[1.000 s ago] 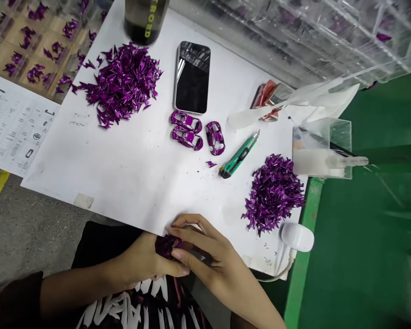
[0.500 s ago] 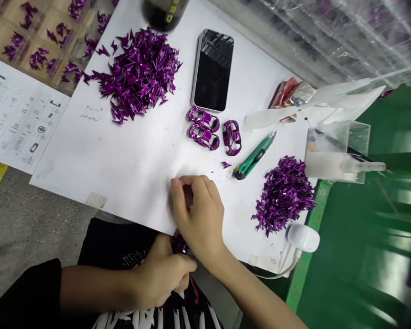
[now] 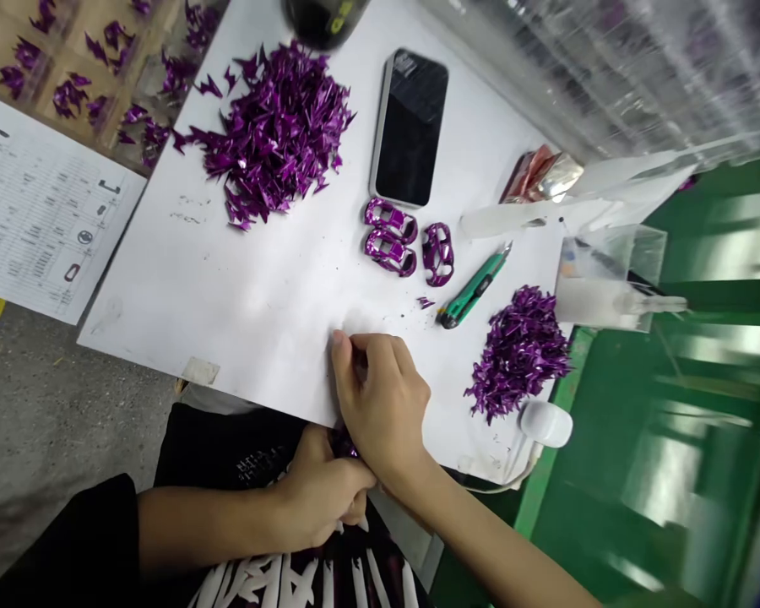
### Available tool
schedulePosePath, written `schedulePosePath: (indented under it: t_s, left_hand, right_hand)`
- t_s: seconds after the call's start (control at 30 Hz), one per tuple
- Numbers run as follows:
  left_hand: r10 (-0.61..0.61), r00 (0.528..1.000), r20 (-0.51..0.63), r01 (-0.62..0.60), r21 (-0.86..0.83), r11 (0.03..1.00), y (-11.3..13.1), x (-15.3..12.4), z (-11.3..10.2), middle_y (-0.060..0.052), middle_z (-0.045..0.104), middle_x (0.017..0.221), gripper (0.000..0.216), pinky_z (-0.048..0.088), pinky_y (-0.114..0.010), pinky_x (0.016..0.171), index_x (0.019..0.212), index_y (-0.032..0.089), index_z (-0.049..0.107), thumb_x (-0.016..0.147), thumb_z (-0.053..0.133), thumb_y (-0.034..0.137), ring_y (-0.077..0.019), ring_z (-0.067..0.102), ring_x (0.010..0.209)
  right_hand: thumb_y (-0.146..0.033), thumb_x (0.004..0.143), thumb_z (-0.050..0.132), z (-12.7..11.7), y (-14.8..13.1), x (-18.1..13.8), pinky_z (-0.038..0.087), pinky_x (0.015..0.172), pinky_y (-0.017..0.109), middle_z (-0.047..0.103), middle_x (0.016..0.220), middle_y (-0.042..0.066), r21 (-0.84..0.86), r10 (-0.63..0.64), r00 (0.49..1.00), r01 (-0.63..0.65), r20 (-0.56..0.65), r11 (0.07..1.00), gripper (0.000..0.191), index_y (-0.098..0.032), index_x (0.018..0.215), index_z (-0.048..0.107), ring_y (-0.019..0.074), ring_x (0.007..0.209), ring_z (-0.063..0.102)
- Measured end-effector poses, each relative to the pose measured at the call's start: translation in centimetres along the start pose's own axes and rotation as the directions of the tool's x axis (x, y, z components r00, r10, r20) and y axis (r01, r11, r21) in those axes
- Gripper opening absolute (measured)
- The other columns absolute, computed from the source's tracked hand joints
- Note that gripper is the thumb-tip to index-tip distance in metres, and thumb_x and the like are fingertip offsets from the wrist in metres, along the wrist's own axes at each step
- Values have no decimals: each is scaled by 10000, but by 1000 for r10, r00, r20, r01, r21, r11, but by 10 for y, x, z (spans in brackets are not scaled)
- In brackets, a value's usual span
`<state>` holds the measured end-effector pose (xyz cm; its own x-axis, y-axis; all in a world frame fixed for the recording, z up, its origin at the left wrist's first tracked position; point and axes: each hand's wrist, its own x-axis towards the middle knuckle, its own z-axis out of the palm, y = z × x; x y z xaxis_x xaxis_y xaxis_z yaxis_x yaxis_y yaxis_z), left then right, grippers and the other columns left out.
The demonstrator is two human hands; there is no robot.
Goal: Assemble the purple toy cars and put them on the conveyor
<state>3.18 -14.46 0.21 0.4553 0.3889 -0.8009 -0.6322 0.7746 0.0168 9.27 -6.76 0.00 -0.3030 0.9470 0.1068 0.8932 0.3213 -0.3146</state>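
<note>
Below the table's near edge, my left hand [image 3: 329, 488] is closed around a shiny purple piece [image 3: 343, 442], mostly hidden by my fingers. My right hand [image 3: 383, 397] sits just above it at the edge of the white paper, fingers curled and thumb close to the index finger. What it holds, if anything, is hidden. Beyond it lie purple toy car bodies [image 3: 389, 252], two side by side and one apart [image 3: 438, 255]. A few small purple spiky pieces [image 3: 425, 302] lie near a green utility knife [image 3: 475, 285].
A large heap of purple spiky pieces [image 3: 285, 135] is at the left, a smaller heap [image 3: 518, 353] at the right. A black phone-like device [image 3: 411, 127], a white plastic bottle [image 3: 589, 302], a white earbud case [image 3: 546, 423], a printed sheet [image 3: 38, 211] and a compartment tray [image 3: 95, 76] surround them.
The table and its contents have shifted slightly right in view as the camera moved. Both hands keep nearly the same pose, close together at the table's edge.
</note>
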Motion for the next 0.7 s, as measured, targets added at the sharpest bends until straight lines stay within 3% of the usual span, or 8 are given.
schedulePosePath:
  t_s: [0.13,0.33,0.43,0.5,0.57,0.6,0.67,0.7]
  left_hand:
    - [54,998,26,-54,28,998,1,-1,-2,142,317,332,265,119,-222,349,735,194,550,485,528,108,-39,199,278]
    - [168,986,16,-167,229,959,3,-8,-4,67,450,362,195,214,-213,396,721,156,564,537,628,137,-79,413,343]
    - [109,993,39,-116,319,941,4,-13,-7,24,601,469,349,239,-206,389,913,138,574,619,742,221,-100,491,354]
    - [-43,994,100,-1,402,916,7,-19,-10,-44,716,621,461,266,-203,368,1013,139,545,664,789,315,-121,550,371]
    - [-194,975,112,106,529,842,17,-29,-10,-47,730,635,545,293,-184,367,1088,142,524,690,822,365,-105,531,360]
    - [-216,968,125,103,587,803,24,-34,-8,-39,726,631,572,305,-170,380,1140,131,524,723,819,389,-87,519,363]
    - [-168,963,209,-5,641,767,44,-43,2,-43,741,694,682,308,-162,374,1330,139,441,817,751,464,-79,525,361]
    - [-140,947,290,-88,650,755,55,-45,10,-57,758,777,764,322,-163,378,1454,183,317,865,705,477,-88,562,374]
  right_hand:
    - [-353,1026,511,1,2,0,418,640,304,588,741,15,47,33,999,-32,-5,998,261,-222,801,526,167,678,530]
    - [-383,1019,491,0,-3,0,442,654,326,602,714,22,116,48,999,-45,-20,992,315,-224,752,543,193,692,559]
    - [-400,1015,487,-12,-5,2,448,636,314,631,682,16,253,96,995,-98,22,963,357,-220,719,577,184,666,583]
    - [-429,1013,490,-29,2,8,445,593,295,647,641,8,392,153,987,-162,54,905,410,-215,684,609,165,612,598]
    - [-464,1001,500,-49,21,23,444,576,290,657,618,13,465,252,966,-197,-59,863,451,-212,649,627,157,578,603]
    - [-478,985,518,-58,34,34,456,594,296,667,631,21,468,312,936,-205,-164,860,441,-211,653,631,162,590,610]
    - [-481,922,589,-70,66,61,493,667,322,698,718,42,447,409,842,-233,-351,864,329,-207,750,649,187,663,637]
    - [-469,874,637,-73,82,76,512,715,343,719,795,58,453,439,817,-252,-375,855,269,-202,849,657,207,727,659]
